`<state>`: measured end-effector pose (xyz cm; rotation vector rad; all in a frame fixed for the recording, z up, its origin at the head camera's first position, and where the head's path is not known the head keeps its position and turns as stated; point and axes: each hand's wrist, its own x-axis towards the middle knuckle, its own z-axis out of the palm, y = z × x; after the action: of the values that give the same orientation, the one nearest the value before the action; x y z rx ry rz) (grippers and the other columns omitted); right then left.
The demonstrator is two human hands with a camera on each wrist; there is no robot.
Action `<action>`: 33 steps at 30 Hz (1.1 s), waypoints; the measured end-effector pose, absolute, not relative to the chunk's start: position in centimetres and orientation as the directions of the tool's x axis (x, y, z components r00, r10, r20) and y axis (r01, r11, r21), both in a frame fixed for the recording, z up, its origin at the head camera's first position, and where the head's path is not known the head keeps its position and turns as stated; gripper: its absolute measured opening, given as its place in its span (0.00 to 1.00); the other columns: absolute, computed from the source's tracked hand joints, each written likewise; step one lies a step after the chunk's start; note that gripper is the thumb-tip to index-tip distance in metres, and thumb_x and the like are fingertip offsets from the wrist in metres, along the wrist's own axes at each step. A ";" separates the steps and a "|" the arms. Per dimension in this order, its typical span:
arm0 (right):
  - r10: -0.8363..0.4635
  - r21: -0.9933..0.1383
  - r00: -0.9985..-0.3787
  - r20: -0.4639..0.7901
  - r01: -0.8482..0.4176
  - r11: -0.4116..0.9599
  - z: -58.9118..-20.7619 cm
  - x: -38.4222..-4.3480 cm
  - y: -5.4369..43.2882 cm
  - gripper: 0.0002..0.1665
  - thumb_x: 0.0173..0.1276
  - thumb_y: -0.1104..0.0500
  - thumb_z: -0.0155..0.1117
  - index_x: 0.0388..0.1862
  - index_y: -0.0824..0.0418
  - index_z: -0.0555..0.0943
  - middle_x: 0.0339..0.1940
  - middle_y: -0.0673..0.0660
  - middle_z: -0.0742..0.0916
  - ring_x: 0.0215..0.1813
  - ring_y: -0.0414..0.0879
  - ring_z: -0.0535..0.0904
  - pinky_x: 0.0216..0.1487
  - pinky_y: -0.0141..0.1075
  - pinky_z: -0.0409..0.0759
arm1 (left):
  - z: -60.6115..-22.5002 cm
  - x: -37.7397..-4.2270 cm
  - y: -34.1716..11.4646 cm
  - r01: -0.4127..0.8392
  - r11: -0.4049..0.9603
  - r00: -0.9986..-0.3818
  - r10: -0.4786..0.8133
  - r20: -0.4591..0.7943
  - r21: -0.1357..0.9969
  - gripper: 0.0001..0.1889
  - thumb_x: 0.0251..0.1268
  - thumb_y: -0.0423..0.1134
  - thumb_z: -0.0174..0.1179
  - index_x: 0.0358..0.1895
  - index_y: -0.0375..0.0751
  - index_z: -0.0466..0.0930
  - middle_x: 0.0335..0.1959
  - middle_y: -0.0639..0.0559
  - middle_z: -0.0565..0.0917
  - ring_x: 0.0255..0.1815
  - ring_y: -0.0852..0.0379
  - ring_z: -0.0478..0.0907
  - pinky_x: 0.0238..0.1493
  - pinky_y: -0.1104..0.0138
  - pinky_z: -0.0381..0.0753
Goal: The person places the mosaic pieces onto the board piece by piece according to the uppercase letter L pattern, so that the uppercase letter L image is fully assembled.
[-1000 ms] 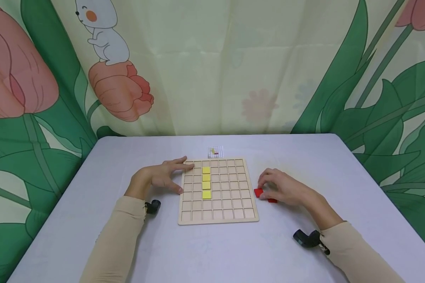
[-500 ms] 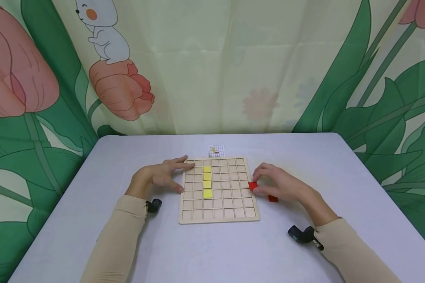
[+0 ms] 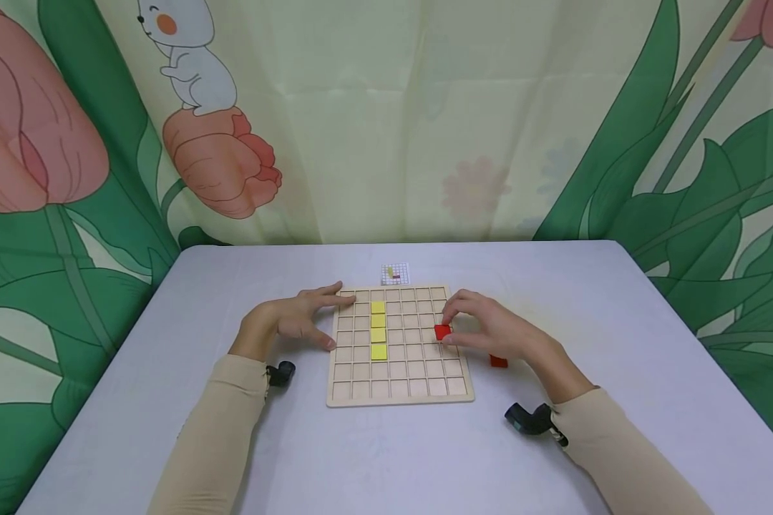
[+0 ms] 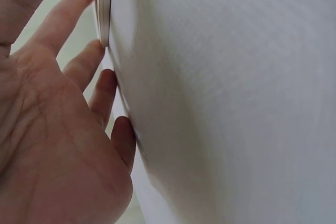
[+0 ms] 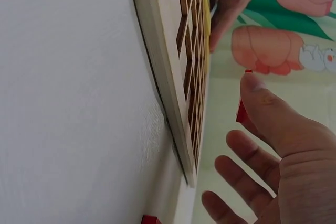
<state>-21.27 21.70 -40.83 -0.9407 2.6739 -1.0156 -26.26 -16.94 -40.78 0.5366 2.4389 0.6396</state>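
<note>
A wooden grid board (image 3: 399, 403) lies flat on the table, with a column of yellow square tiles (image 3: 378, 351) in its left part. My left hand (image 3: 294, 317) rests at the board's left edge, fingers extended, one fingertip over the upper left corner and the thumb against the side. Above the board's right columns, my right hand (image 3: 504, 327) pinches a red square tile (image 3: 442, 332) between thumb and finger. In the right wrist view the held tile (image 5: 242, 111) hangs apart from the board, partly hidden behind the thumb. Another red tile (image 3: 499, 361) lies on the table below my right hand.
A small printed grid card (image 3: 395, 273) with yellow and red marks lies just behind the board. White cloth covers the table (image 3: 386, 465). A curtain (image 3: 386, 143) printed with tulips and a white animal hangs behind the table's far edge.
My right hand has lifted one red tile from beside the board and carried it left over the board's right columns. The other red tile stays on the table. My left hand keeps its place.
</note>
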 end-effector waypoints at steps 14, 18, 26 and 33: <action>-0.630 -0.654 -0.772 0.085 -0.520 0.549 -41.5 -21.5 18.5 0.11 0.65 0.52 0.77 0.42 0.45 0.83 0.52 0.43 0.81 0.60 0.42 0.75 0.65 0.48 0.76 | -41.0 -26.4 -17.0 0.237 0.804 -0.762 0.502 -0.410 0.545 0.53 0.49 0.52 0.80 0.79 0.73 0.60 0.86 0.63 0.40 0.86 0.45 0.34 0.76 0.34 0.47; -0.637 -0.661 -0.766 0.086 -0.522 0.539 -41.5 -21.5 17.9 0.11 0.65 0.53 0.77 0.42 0.45 0.83 0.53 0.44 0.81 0.60 0.42 0.74 0.65 0.48 0.75 | -41.0 -26.5 -16.9 0.255 0.803 -0.760 0.510 -0.402 0.538 0.53 0.49 0.53 0.80 0.80 0.72 0.59 0.86 0.62 0.40 0.86 0.44 0.35 0.76 0.34 0.48; -0.665 -0.616 -0.743 0.081 -0.561 0.553 -41.8 -21.5 16.4 0.10 0.66 0.49 0.76 0.43 0.45 0.84 0.56 0.46 0.82 0.65 0.45 0.71 0.68 0.48 0.70 | -41.2 -26.7 -16.8 0.270 0.814 -0.759 0.509 -0.406 0.514 0.53 0.49 0.56 0.79 0.80 0.72 0.58 0.87 0.60 0.40 0.85 0.42 0.36 0.75 0.32 0.49; -0.662 -0.555 -0.744 0.094 -0.591 0.586 -42.0 -21.4 15.3 0.11 0.65 0.45 0.75 0.42 0.45 0.84 0.58 0.49 0.82 0.67 0.50 0.68 0.68 0.54 0.66 | -41.3 -26.8 -17.0 0.250 0.825 -0.764 0.490 -0.420 0.507 0.53 0.50 0.54 0.79 0.79 0.76 0.58 0.86 0.63 0.40 0.86 0.45 0.36 0.76 0.34 0.50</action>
<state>-21.38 15.34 -42.00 -1.0664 2.6862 -0.8705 -26.81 -16.95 -41.28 0.5430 2.4538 0.5790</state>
